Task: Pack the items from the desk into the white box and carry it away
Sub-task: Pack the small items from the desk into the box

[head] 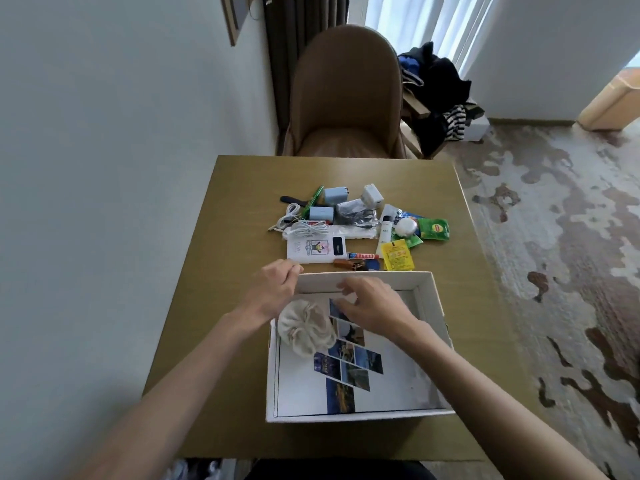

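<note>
The white box [434, 299] stands open on the near part of the desk [221, 271]. Inside lie a printed sheet with photo tiles [349, 368] and a cream fabric pouch [306, 329] at the left. My left hand [277, 287] sits at the box's far left corner with fingers curled; whether it grips the rim is unclear. My right hand [372, 304] hovers palm down over the far end of the sheet, fingers spread. Beyond the box lie a white power bank [313, 249], blue chargers [334, 195], a white charger [373, 195], a white cable [304, 228], green tea packets [434, 228] and a yellow sachet [398, 254].
A brown chair [343, 98] stands at the desk's far edge. Dark clothes [436, 88] are piled on a rack to its right. A wall runs along the left; patterned carpet [554, 237] lies to the right.
</note>
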